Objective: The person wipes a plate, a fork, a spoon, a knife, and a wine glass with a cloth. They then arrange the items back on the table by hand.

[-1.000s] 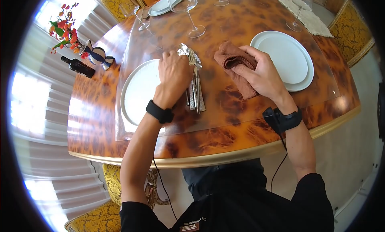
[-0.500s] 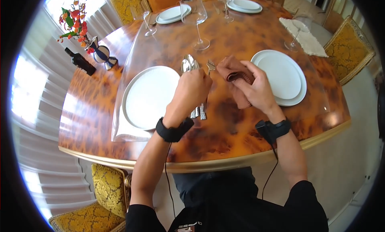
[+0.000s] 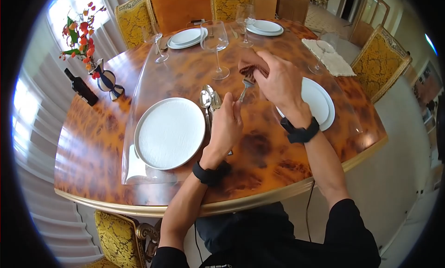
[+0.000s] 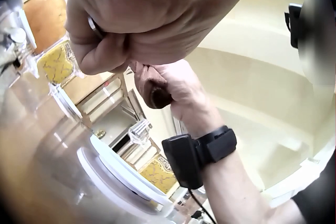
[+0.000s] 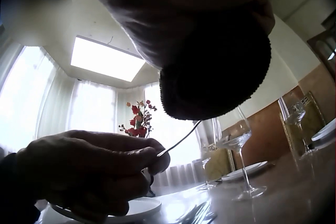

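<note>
The left hand [image 3: 225,124] gripped a fork [image 3: 244,89] by its handle, lifted above the table [image 3: 259,152]. The right hand [image 3: 278,80] clutched a cloth [image 3: 249,64] round the tines. At the hands' eleven o'clock stood a glass [image 3: 214,41]; a careless wipe might have toppled it.

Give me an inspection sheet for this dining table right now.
Surface: glossy mottled brown table.
Job's things: fork lifted; brown cloth at its tines; spare cutlery beside white plate.
Clutter: wine glass, second plate stack, dark bottle, flower vase.
Hands: left hand grips the fork; right hand holds the cloth.
Cables: wire under right forearm.
Surroundings: yellow chairs.
</note>
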{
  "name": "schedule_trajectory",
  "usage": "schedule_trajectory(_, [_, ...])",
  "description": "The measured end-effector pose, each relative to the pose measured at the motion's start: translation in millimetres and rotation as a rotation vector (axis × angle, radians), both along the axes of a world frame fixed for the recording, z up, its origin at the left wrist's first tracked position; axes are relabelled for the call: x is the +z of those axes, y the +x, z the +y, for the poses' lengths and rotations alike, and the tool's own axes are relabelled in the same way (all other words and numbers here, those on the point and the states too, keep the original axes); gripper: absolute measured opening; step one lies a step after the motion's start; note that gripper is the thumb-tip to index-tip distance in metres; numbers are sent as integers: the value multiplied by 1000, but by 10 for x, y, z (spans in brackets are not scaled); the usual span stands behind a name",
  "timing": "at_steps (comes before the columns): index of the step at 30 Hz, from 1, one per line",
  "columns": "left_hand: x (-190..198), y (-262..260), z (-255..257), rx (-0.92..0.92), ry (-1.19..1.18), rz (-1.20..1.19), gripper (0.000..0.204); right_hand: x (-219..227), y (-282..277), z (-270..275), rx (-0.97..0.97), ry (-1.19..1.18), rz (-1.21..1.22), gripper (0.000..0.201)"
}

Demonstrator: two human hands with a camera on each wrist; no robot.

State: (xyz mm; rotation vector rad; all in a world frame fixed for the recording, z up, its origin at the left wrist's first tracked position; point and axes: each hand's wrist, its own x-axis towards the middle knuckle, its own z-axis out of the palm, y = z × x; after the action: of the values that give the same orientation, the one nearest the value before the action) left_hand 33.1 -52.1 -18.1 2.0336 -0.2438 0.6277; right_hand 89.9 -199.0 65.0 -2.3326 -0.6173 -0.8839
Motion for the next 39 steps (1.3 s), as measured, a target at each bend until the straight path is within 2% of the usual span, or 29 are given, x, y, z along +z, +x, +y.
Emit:
schedule_trajectory(2, [103,-74,53,14,-10,-3,13,0,-216,68,77,-43,-123,21])
schedule_trajectory(4, [-38,-57,119,22,33,-35,13,11,-3,12,-63,-142,-60,20])
schedule_trajectory(5, [-93,-61,128,-34,-71,35,14,1,140,-82,-142,-194,-19,20])
schedule_trajectory(6, [-110,-46,135,-88,-173,96,16,0,337,-231,-130,-108,-41,21])
schedule_trajectory(7, [-84,-6,157,-137,-271,142,17,231,237,-273,-86,92,444,23])
schedule_trajectory(8, [68,-87,173,-251,-527,384,23,50,352,-314,49,201,219,23])
schedule_trajectory(9, [177,-86,211,-368,-707,512,23,-158,439,-317,196,298,2,24])
schedule_trajectory(10, [230,-101,237,-487,-897,645,24,-145,130,-172,285,438,249,28])
schedule_trajectory(11, [246,-128,240,-617,-1087,783,25,-333,-73,15,355,534,197,32])
schedule_trajectory(13, [235,-134,218,-721,-1192,877,24,-417,-368,201,286,174,-84,34])
schedule_trajectory(15, [170,-144,240,-812,-1289,975,24,-387,-241,189,165,263,67,33])
schedule_trajectory(16, [141,-132,248,-863,-1317,992,25,-359,-32,135,167,342,181,31])
schedule_trajectory(17, [145,-150,234,-848,-1311,1001,25,-286,75,113,203,369,80,29])
schedule_trajectory(19, [192,-163,202,-822,-1299,1001,26,-230,-19,121,265,400,164,31])
schedule_trajectory(21, [181,-156,219,-865,-1322,1017,27,-352,-283,168,285,198,40,34])
schedule_trajectory(22, [172,-148,241,-882,-1322,1025,27,-314,-310,153,213,91,-63,37])
schedule_trajectory(24, [49,-104,261,-969,-1376,1044,29,-346,56,-24,31,182,38,33])
schedule_trajectory(25, [80,-140,213,-874,-1352,1053,29,-324,210,-146,-47,227,74,31])
schedule_trajectory(27, [256,-227,123,-694,-1288,1045,30,-164,166,-297,64,380,135,31])
schedule_trajectory(29, [267,-251,120,-654,-1178,950,25,-216,165,-430,119,434,-35,33])
schedule_trajectory(32, [31,-167,114,-613,-1009,810,22,-162,137,-586,171,534,-75,35])
schedule_trajectory(35, [-140,-80,-108,-329,-895,731,27,-86,78,-660,234,672,-95,36])
schedule_trajectory(36, [-236,-45,-61,-393,-665,689,31,-107,57,-672,236,695,-103,37])
schedule_trajectory(39, [-136,23,-198,-340,-398,744,31,-183,-56,-684,270,711,-91,36])
